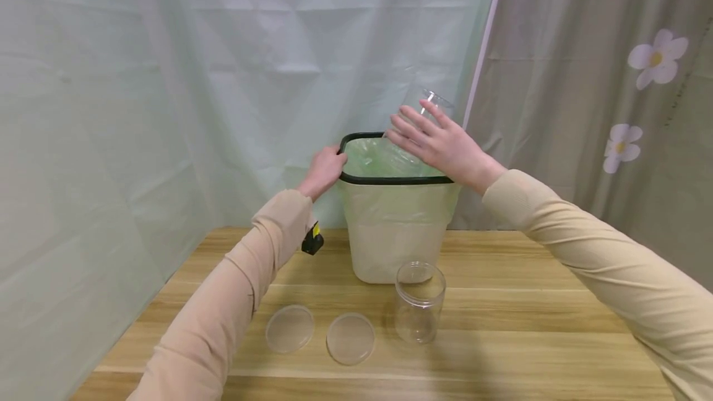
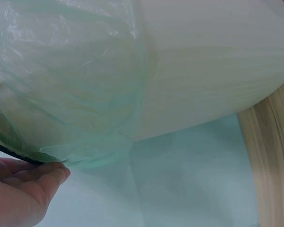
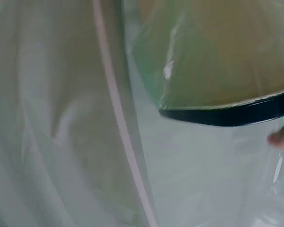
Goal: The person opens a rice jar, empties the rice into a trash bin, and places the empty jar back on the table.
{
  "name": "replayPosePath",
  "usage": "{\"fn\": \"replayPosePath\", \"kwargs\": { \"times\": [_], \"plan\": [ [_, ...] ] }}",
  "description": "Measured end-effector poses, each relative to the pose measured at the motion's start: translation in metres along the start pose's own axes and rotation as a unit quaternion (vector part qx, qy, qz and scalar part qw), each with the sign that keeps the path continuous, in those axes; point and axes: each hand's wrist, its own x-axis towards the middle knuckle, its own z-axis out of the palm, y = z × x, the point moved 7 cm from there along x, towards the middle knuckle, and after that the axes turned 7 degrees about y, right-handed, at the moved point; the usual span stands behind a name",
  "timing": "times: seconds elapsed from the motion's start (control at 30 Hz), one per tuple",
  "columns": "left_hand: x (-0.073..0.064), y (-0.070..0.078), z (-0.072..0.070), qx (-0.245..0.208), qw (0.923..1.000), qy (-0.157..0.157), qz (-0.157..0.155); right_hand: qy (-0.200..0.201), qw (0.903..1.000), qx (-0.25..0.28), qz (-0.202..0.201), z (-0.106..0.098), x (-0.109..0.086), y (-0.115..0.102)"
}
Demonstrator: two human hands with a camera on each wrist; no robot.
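Note:
A pale trash bin (image 1: 398, 234) with a black rim (image 1: 395, 181) and a green plastic liner (image 1: 364, 159) stands on the table. My left hand (image 1: 325, 171) grips the rim on its left side; its fingers (image 2: 52, 174) show at the rim in the left wrist view. Over the bin's mouth, my right hand (image 1: 437, 141) holds a clear plastic jar (image 1: 440, 101) at a tilt, its lower part within the rim's outline. The right thumb is hidden in the head view. In front of the bin stands another clear jar (image 1: 420, 308), upright and see-through.
Two clear round lids (image 1: 289, 328) lie on the wooden table (image 1: 501, 351), left of the standing jar. A small black and yellow object (image 1: 313, 240) shows beside the left sleeve. Pale curtains (image 1: 278, 79) hang behind the bin.

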Motion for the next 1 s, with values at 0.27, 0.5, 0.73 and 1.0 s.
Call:
{"fn": "replayPosePath", "kwargs": {
  "times": [0.27,0.5,0.73,1.0],
  "plan": [
    [-0.001,0.001,0.0,-0.019,0.9998,-0.003,-0.007,0.089,0.9503,0.216,0.205,-0.006,-0.003,0.042],
    [0.0,0.002,0.001,-0.006,0.9999,-0.009,-0.002,0.037,0.8753,0.32,0.36,0.003,-0.014,0.065],
    [0.0,0.001,0.002,-0.009,1.0,-0.003,-0.001,0.01,0.8002,0.378,0.465,0.009,-0.022,0.072],
    [0.001,0.001,0.001,-0.003,1.0,0.006,0.001,-0.011,0.7393,0.414,0.531,0.011,-0.027,0.076]
  ]
}}
